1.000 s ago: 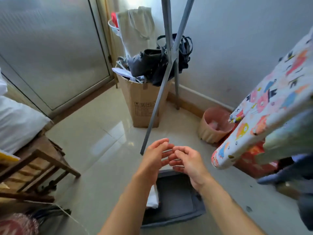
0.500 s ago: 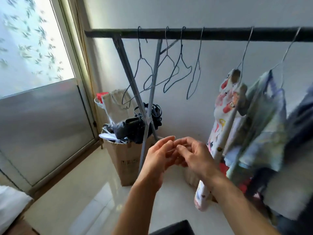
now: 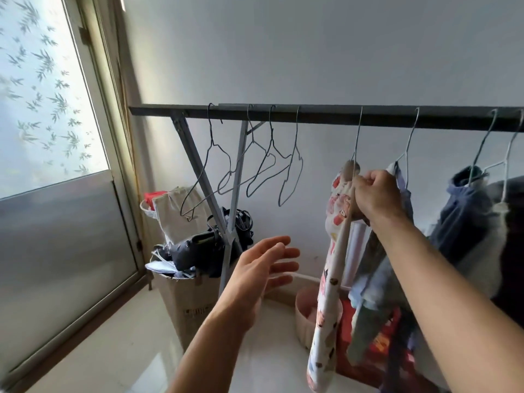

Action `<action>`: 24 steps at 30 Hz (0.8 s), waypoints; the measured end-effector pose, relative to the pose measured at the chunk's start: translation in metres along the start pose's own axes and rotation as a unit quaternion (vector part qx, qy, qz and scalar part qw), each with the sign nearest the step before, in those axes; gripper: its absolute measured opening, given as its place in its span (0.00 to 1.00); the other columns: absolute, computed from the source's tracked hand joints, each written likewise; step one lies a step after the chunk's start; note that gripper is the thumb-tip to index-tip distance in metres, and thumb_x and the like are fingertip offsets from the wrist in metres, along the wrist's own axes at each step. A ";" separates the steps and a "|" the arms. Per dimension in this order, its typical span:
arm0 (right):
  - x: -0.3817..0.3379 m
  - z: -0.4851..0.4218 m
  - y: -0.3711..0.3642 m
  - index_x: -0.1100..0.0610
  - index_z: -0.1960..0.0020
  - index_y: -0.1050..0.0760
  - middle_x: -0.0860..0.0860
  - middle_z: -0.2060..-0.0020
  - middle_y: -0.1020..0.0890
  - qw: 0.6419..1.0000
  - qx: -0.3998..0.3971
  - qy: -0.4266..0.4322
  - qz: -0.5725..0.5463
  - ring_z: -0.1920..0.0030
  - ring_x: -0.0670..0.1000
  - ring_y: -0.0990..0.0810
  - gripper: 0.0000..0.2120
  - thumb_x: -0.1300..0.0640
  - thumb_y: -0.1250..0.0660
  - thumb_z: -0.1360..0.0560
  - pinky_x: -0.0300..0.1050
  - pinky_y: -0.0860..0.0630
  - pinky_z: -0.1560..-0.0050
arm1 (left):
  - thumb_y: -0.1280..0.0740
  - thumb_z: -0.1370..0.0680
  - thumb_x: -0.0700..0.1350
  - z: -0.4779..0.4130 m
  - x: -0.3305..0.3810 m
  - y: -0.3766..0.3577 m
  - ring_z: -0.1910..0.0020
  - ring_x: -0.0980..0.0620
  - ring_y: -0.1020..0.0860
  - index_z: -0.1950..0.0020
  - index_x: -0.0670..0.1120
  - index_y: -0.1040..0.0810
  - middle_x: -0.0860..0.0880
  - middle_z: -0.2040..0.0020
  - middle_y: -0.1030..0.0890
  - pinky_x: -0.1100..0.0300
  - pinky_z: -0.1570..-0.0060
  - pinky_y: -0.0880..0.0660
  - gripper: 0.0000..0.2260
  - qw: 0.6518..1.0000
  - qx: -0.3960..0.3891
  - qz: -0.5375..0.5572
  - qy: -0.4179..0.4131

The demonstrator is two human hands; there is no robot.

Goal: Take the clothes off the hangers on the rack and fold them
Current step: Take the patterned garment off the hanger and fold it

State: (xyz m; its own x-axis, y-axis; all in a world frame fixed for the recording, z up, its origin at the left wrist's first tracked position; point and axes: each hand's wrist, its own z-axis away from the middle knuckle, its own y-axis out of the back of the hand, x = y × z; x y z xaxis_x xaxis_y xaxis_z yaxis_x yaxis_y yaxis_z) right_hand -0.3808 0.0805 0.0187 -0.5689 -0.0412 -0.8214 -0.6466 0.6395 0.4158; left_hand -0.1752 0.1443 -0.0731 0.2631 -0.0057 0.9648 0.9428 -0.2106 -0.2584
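A dark rack bar [image 3: 326, 117] runs across the view at head height. Several bare wire hangers [image 3: 272, 163] hang at its left part. To the right hang clothes on wire hangers: a white garment with colourful cartoon prints [image 3: 331, 251], a pale blue-green one [image 3: 371, 282], a navy one [image 3: 465, 219] and more beyond. My right hand [image 3: 375, 195] grips the top of the printed garment just under its hanger hook. My left hand [image 3: 262, 268] floats lower left of it, fingers spread, holding nothing.
A cardboard box [image 3: 190, 304] stuffed with dark bags and a cloth tote stands behind the rack's grey legs [image 3: 231, 222]. A pink basket [image 3: 304, 316] and a red box [image 3: 377, 344] sit on the floor under the clothes. A frosted sliding door [image 3: 56, 222] is at the left.
My view rose from the floor to the rack. My hands were together; the right one went up and took hold of the printed garment, the left one opened and dropped apart.
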 end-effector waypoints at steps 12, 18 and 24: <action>-0.017 -0.041 -0.006 0.70 0.50 0.22 0.62 0.57 0.21 0.990 -0.105 -0.071 -0.058 0.57 0.56 0.25 0.10 0.66 0.36 0.27 0.49 0.25 0.57 | 0.38 0.18 0.44 0.004 0.017 -0.012 0.56 0.51 0.17 0.42 0.47 0.20 0.47 0.51 0.14 0.55 0.52 0.23 0.09 0.999 -0.007 -0.001 -0.039; -0.037 -0.032 0.004 0.62 0.57 0.23 0.54 0.68 0.26 0.984 -0.108 -0.027 -0.138 0.65 0.53 0.27 0.04 0.65 0.36 0.25 0.40 0.32 0.68 | 0.38 0.18 0.43 0.005 0.027 -0.014 0.56 0.51 0.18 0.42 0.47 0.20 0.46 0.51 0.14 0.58 0.55 0.23 0.09 0.995 0.012 -0.015 -0.094; -0.032 0.003 0.000 0.57 0.64 0.24 0.51 0.71 0.23 0.972 -0.172 0.005 -0.161 0.70 0.48 0.25 0.07 0.62 0.32 0.27 0.41 0.27 0.65 | 0.35 0.19 0.44 -0.002 0.049 -0.022 0.46 0.58 0.22 0.40 0.53 0.21 0.56 0.44 0.19 0.58 0.49 0.23 0.10 0.955 0.053 -0.158 -0.244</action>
State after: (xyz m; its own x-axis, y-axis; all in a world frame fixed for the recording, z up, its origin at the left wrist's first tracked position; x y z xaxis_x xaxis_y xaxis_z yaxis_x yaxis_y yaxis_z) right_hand -0.3610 0.0836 0.0440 -0.3122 -0.2061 -0.9274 -0.9227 0.2983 0.2443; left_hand -0.1833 0.1469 -0.0201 0.0014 0.5038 0.8638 0.9996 -0.0256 0.0133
